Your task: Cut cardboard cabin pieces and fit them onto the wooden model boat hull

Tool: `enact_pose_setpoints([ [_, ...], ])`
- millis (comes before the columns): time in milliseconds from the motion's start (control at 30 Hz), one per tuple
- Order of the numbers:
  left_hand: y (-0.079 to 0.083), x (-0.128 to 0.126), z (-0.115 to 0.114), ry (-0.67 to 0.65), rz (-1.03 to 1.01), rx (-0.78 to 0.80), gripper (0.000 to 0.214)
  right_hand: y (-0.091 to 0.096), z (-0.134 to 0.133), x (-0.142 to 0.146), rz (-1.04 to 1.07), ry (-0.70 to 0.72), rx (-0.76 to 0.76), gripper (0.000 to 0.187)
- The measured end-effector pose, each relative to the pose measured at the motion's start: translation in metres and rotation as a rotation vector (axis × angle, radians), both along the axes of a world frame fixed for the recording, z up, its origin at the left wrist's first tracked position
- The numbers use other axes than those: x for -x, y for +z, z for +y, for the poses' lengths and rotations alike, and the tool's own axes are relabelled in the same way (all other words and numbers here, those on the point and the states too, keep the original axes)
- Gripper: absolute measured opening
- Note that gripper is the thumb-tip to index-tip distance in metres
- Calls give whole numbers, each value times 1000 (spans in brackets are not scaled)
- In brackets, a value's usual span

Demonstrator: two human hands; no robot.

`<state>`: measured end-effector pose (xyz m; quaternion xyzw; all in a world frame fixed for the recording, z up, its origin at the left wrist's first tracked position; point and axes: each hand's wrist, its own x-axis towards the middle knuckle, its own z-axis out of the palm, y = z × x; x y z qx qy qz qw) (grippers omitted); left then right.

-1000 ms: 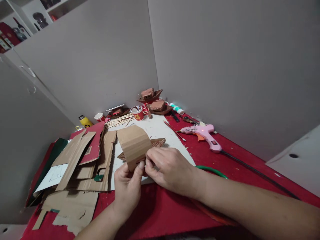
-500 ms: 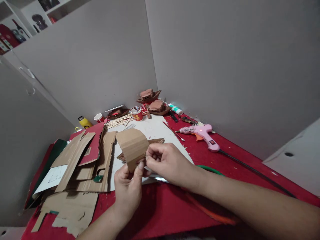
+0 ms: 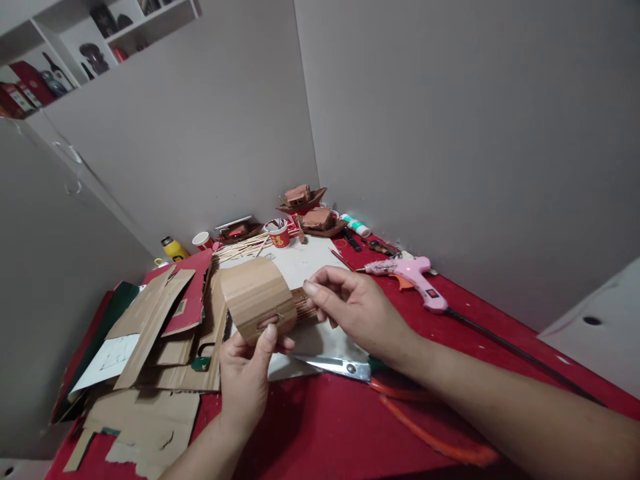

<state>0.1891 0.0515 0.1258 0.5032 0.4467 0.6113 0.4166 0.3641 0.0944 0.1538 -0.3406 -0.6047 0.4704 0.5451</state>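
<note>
My left hand (image 3: pixel 247 370) grips the lower edge of a bent piece of cardboard (image 3: pixel 257 290), thumb in front and fingers behind. The cardboard arches like a small roof, and a narrow slot is cut through its near side. Just right of it, apart from the cardboard, is my right hand (image 3: pixel 353 310), with thumb and fingertips drawn together; whatever they pinch, if anything, is too small to make out. Behind both hands lies a brown ribbed model hull (image 3: pixel 303 307), partly hidden. Below them rest large scissors (image 3: pixel 345 367) with orange and green handles, partly covered by my right forearm.
Cut cardboard sheets (image 3: pixel 150 367) pile up on the left. A pink glue gun (image 3: pixel 413 270) lies right, its cord trailing forward. Farther back are finished model boats (image 3: pixel 320 221), thin wooden sticks (image 3: pixel 240 248), a red paper cup (image 3: pixel 279 235) and a yellow bottle (image 3: pixel 174 249).
My right hand has moved away from the cardboard to the right. The cardboard has shifted slightly left in my left hand, and its slot and the scissors' blades now show.
</note>
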Motion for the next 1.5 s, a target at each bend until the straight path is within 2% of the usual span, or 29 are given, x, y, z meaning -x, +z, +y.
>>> enact_pose_setpoints([
  [167,5,-1,-4,-207,127,74,18,2,5,-1,122,154,136,33],
  [233,9,2,-4,-269,189,64,21,2,5,-1,154,175,164,36],
  [300,12,8,-1,-248,201,50,26,1,3,-1,163,178,168,35],
  [467,19,25,8,-87,27,25,31,-3,0,0,126,222,175,31],
  [600,24,29,7,-115,-5,42,28,-3,0,1,83,315,204,31],
  [800,27,24,3,-193,119,80,24,0,3,1,166,307,248,35],
  [933,29,27,7,-4,137,-16,22,1,6,-3,249,205,270,32],
  [1000,31,30,9,57,165,-36,23,1,8,-4,304,171,259,41],
  [1067,31,33,11,39,203,-22,25,2,10,-5,336,155,252,55],
  [1100,32,33,12,6,212,-9,24,1,11,-5,338,150,256,54],
  [1200,32,33,12,-119,173,48,17,-1,15,-6,286,134,269,31],
  [1267,33,32,12,-163,113,74,13,-2,17,-7,241,141,270,25],
  [1367,33,35,13,-183,41,77,10,-4,18,-9,118,111,132,38],
  [1400,32,36,13,-194,27,77,10,-5,18,-10,50,64,17,43],
  [1500,32,39,14,-218,33,92,11,-12,18,-11,-227,-142,-463,48],
])
